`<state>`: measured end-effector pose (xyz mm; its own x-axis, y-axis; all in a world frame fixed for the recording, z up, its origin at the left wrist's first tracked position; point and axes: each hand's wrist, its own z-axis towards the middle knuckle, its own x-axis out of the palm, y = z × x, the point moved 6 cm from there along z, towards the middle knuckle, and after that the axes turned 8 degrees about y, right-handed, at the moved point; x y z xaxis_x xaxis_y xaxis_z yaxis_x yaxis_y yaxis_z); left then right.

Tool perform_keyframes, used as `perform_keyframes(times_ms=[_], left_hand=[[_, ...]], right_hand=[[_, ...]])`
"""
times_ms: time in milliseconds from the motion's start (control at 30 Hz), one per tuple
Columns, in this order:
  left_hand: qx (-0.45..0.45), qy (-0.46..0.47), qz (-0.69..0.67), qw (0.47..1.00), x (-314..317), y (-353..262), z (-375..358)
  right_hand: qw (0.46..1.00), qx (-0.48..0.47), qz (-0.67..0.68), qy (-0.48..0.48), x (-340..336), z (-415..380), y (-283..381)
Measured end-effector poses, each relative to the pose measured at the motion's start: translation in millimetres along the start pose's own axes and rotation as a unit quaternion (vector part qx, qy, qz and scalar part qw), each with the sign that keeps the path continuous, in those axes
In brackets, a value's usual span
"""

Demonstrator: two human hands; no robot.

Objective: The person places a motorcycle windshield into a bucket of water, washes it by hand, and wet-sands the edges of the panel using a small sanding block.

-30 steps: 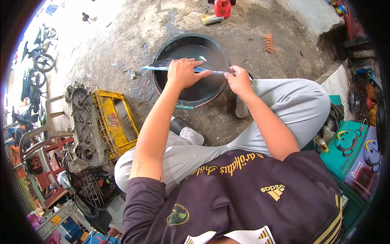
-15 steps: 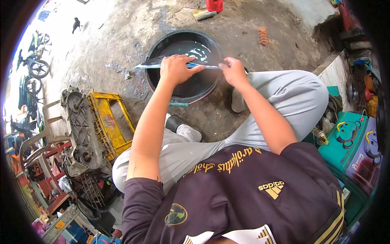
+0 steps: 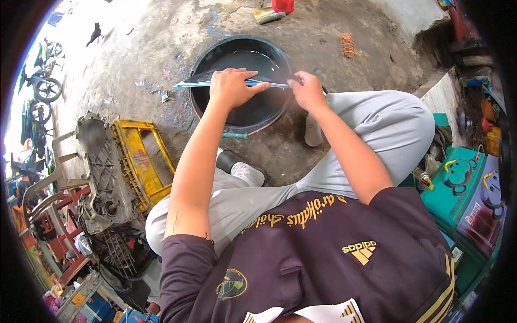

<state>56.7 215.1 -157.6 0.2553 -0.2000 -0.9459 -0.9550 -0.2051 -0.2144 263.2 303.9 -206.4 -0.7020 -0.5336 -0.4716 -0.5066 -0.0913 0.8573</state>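
A long narrow dark panel with blue and white stripes lies across a round black basin holding dark liquid. My left hand grips the panel near its middle, fingers over the far side and thumb along the near edge. At the panel's right end, by the basin rim, my right hand is closed in a pinch. The panel's pointed left end sticks out past the rim. A short green sleeve sits on the basin's near edge.
An orange coil spring lies on the floor to the right. On the left stand a metal engine casing and a yellow crate. A red container is at the far side; green boxes stand at right.
The view has shifted slightly, and the bright reflections on the liquid have shrunk. Both hands keep their places on the striped panel.
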Motion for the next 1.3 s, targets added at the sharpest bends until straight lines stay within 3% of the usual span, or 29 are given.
perform_keyframes(times_ms=[500,733,833,1133,1300], left_hand=[[-0.009,0.01,-0.01,1.0,-3.3,-1.0,-1.5],[-0.003,-0.003,-0.006,1.0,-6.6,-1.4,-2.3],[-0.015,0.061,0.001,0.998,-4.8,-5.7,-0.7],[-0.024,0.042,-0.002,0.999,-1.0,-2.8,2.1],[-0.03,0.053,-0.01,0.998,-3.8,-0.1,3.4]], right_hand=[[0.999,0.008,0.048,0.005,2.3,-8.0,-0.3],[0.999,0.023,0.029,0.004,4.4,-12.6,-1.1],[1.0,-0.008,0.003,-0.021,-2.5,-7.7,2.2],[0.999,0.038,0.008,0.012,-3.6,-11.6,3.7],[1.0,0.011,-0.003,0.013,-0.6,-13.1,10.0]])
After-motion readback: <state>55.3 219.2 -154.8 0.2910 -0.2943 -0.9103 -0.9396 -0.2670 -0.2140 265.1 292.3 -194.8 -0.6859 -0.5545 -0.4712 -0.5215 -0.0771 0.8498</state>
